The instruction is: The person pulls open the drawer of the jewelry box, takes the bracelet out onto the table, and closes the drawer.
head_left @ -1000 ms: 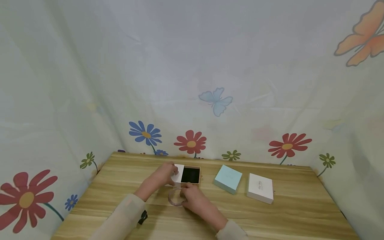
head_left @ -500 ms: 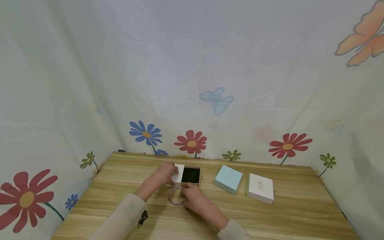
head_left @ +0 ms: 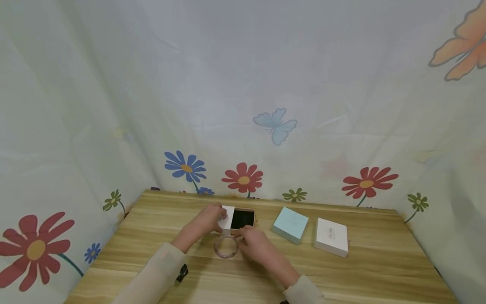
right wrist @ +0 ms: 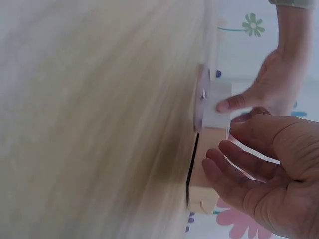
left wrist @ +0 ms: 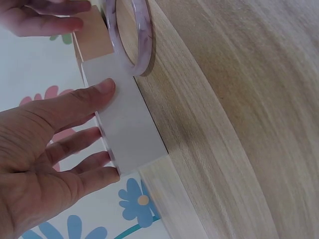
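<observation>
A white slide-out box (head_left: 228,217) lies partly drawn apart, its drawer (head_left: 243,219) with black lining showing on the right. My left hand (head_left: 208,219) grips the white sleeve; in the left wrist view the thumb (left wrist: 102,92) presses its front side and the fingers lie over the top. Just in front of the box a pale purple marbled bangle (head_left: 226,246) rests on the table. My right hand (head_left: 258,245) hovers at the bangle's right, near the drawer's front side. In the right wrist view its fingers (right wrist: 234,164) are loosely bent with nothing between them.
To the right on the wood-grain table (head_left: 364,270) stand a light blue box (head_left: 290,225) and another white box (head_left: 331,237) with printed lettering. A flower-printed curtain (head_left: 303,160) rises behind the table. A black object (head_left: 182,273) shows by the left sleeve.
My right hand has come off the bangle and shifted slightly right, leaving the bangle on the table. The left hand keeps its grip on the box sleeve.
</observation>
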`<state>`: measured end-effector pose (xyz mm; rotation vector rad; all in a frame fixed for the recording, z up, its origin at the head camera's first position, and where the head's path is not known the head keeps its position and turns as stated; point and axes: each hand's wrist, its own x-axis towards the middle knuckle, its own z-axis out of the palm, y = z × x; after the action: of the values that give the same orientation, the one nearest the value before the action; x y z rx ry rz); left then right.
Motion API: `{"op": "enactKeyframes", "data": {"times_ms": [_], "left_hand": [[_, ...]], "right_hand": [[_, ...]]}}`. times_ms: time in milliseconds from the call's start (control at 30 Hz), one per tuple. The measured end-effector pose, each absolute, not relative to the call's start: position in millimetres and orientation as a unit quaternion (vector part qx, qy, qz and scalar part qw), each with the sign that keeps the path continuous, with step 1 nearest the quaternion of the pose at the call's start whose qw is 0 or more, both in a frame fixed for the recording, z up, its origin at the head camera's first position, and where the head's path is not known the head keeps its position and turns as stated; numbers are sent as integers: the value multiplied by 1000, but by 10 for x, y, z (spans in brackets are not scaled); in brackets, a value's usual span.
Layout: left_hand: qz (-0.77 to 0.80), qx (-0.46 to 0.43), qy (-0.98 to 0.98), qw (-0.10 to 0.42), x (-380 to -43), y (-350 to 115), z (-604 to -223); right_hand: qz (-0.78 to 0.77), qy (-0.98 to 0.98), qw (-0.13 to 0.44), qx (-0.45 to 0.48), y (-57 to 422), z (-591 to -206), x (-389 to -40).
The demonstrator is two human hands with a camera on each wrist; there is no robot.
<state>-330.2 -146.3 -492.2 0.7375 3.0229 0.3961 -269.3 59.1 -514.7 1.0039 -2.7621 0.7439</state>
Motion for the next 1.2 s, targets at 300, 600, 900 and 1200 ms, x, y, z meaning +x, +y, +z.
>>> {"op": "enactKeyframes", "data": {"times_ms": [300,600,900,1200], "left_hand": [[121,240,963,6,-3339,-1471,-4930],[132,239,962,2,-3348,-1489,-4933],[140,236,962,5,-3348,-1491,-4959],[137,234,963,4,-3369,-1485,-4992]], "right_hand": [[275,-907,94,304,783,-5114,-2820],[305,-912,78,264,919,-5052,-2866],[300,-923,78,227,957,-5142,-2943],[278,-940,85,179,954,-5231,-3011]]}}
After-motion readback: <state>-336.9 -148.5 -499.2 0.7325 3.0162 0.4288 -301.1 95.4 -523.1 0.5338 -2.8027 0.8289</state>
